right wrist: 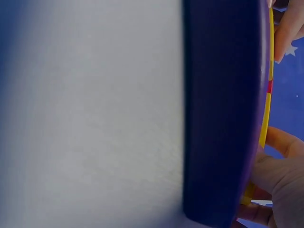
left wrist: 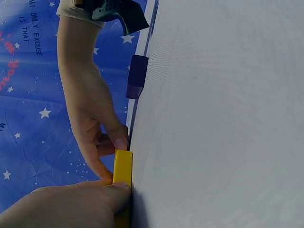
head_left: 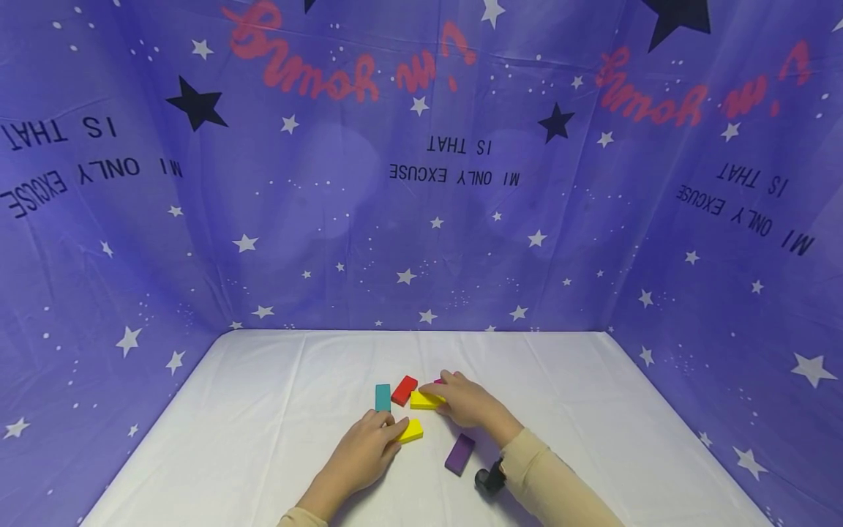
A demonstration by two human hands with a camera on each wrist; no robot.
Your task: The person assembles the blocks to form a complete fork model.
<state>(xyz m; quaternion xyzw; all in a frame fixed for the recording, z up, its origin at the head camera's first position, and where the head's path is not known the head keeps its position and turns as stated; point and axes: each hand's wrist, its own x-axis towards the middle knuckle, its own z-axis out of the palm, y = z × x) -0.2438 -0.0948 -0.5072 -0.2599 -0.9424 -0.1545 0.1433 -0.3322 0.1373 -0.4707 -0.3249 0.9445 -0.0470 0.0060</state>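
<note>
My left hand [head_left: 365,450] grips the nearer yellow block [head_left: 413,430] at its left end, the thumb along its near side. In the left wrist view the thumb lies against this yellow block [left wrist: 123,164]. Slightly farther back, my right hand [head_left: 466,402] holds the right end of a second yellow block [head_left: 424,400] between thumb and fingers. A red block [head_left: 405,390] lies just left of that one. Beside it is a teal block [head_left: 383,397], its near end close to my left fingers. Behind my right hand a magenta block [head_left: 437,380] is mostly hidden.
A purple block [head_left: 459,454] lies on the white tabletop [head_left: 263,410], in front of my right hand; it looms large in the right wrist view. A black wrist camera [head_left: 489,479] hangs below my right sleeve. Blue star-patterned cloth [head_left: 421,249] walls the back and sides.
</note>
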